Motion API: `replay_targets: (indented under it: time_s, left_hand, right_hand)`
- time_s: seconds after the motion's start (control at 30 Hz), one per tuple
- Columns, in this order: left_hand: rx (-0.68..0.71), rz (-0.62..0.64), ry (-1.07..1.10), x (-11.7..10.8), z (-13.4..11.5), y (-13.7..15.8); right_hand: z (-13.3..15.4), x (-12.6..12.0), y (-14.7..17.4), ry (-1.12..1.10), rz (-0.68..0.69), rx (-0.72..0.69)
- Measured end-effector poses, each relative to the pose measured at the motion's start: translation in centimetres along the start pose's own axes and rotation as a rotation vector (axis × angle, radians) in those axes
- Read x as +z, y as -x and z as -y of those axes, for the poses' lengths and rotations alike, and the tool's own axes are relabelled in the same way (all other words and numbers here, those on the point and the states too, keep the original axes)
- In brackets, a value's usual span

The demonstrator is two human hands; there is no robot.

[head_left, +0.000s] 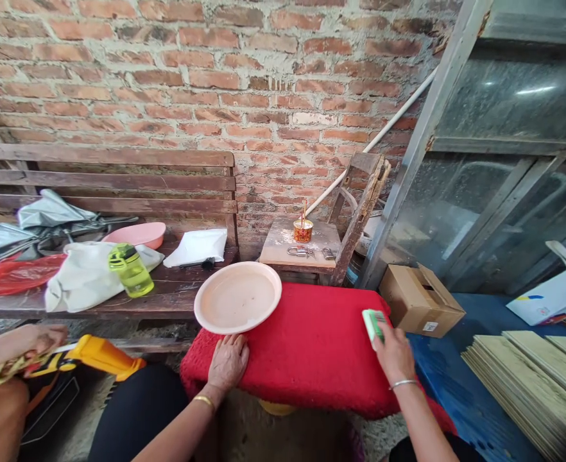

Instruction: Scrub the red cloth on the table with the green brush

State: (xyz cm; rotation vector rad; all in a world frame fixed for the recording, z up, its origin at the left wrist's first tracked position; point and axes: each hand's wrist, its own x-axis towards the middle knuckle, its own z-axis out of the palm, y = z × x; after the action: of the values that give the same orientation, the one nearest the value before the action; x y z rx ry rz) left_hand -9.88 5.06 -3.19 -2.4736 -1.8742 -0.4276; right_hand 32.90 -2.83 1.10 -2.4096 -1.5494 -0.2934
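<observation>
Left hand [228,363]: open by the basin [210,316]; steady your cloth [321,350].
Right hand [394,357]: you're pinching the block [372,323]; grip evenly.

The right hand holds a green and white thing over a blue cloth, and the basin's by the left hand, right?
Not quite: the head view shows the cloth is red, not blue. The right hand does hold the green and white thing, and the basin is by the left hand.
</observation>
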Motion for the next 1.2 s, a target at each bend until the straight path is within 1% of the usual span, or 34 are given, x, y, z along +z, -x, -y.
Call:
replay_targets:
  time_s: [0.07, 0.1, 0.13, 0.2, 0.23, 0.27, 0.33, 0.4, 0.5, 0.57, 0.6, 0.63, 0.73, 0.83, 0.9, 0.93, 0.97, 1.03, 1.1, 1.13, 1.2]
  left_hand:
    - [0.002, 0.001, -0.001, 0.1, 0.2, 0.0]
    - [0.004, 0.002, -0.003, 0.2, 0.2, -0.1]
    - [0.006, 0.002, -0.006, 0.2, 0.2, -0.1]
    - [0.010, -0.002, -0.010, 0.1, 0.2, -0.2]
    - [0.013, -0.003, -0.012, 0.1, 0.2, -0.2]
    - [0.014, -0.003, -0.014, 0.0, 0.2, -0.2]
    - [0.013, 0.004, -0.017, -0.1, 0.1, -0.2]
    - [0.010, 0.012, -0.022, -0.1, 0.1, -0.2]
    - [0.010, 0.014, -0.022, -0.2, 0.1, -0.2]
    - [0.010, 0.014, -0.019, -0.2, 0.1, -0.2]
    - [0.008, 0.015, -0.018, -0.2, 0.1, -0.2]
    - [0.006, 0.015, -0.017, -0.2, 0.1, -0.2]
    - [0.005, 0.013, -0.017, -0.2, 0.0, -0.2]
    - [0.005, 0.011, -0.031, -0.3, 0.0, -0.2]
    - [0.006, 0.014, -0.043, -0.3, 0.0, -0.2]
    - [0.006, 0.017, -0.049, -0.4, -0.1, -0.2]
    - [0.005, 0.019, -0.053, -0.4, -0.1, -0.3]
    - [0.005, 0.022, -0.057, -0.5, -0.1, -0.3]
    - [0.006, 0.019, -0.054, -0.6, -0.2, -0.3]
    - [0.006, 0.018, -0.051, -0.7, -0.3, -0.3]
    - [0.003, 0.022, -0.047, -0.8, -0.4, -0.3]
  right_hand:
    - [3.6, 0.6, 3.0, -0.119, -0.055, -0.233]
    - [5.5, 1.0, 4.4, -0.160, -0.053, -0.327]
    - [7.1, 1.4, 5.7, -0.183, -0.042, -0.395]
    - [9.0, 2.2, 7.4, -0.185, -0.019, -0.458]
    - [9.1, 2.5, 7.7, -0.167, -0.016, -0.454]
    - [8.5, 2.7, 7.6, -0.140, -0.017, -0.428]
    - [5.7, 2.7, 6.6, -0.074, -0.021, -0.323]
    - [1.2, 2.3, 5.2, -0.009, -0.018, -0.171]
    - [-5.4, 1.7, 3.8, 0.033, 0.016, 0.135]
    - [-8.2, 1.4, 3.7, -0.023, 0.064, 0.325]
    - [-9.0, 1.3, 3.8, -0.073, 0.091, 0.381]
    - [-9.4, 1.3, 4.1, -0.123, 0.113, 0.406]
    - [-9.5, 1.0, 4.6, -0.180, 0.154, 0.398]
    - [-9.3, 0.5, 4.6, -0.114, 0.175, 0.456]
    - [-9.0, 0.2, 4.6, -0.075, 0.152, 0.482]
    - [-8.6, 0.1, 4.6, -0.068, 0.125, 0.463]
    - [-8.0, 0.0, 4.8, -0.068, 0.094, 0.415]
    - [-5.9, 0.0, 5.4, -0.071, 0.039, 0.247]
    - [-3.5, 0.1, 6.2, -0.024, 0.017, 0.087]
    - [-2.4, 0.1, 6.6, 0.018, 0.019, 0.043]
    - [-1.0, 0.0, 7.1, 0.088, 0.041, 0.029]
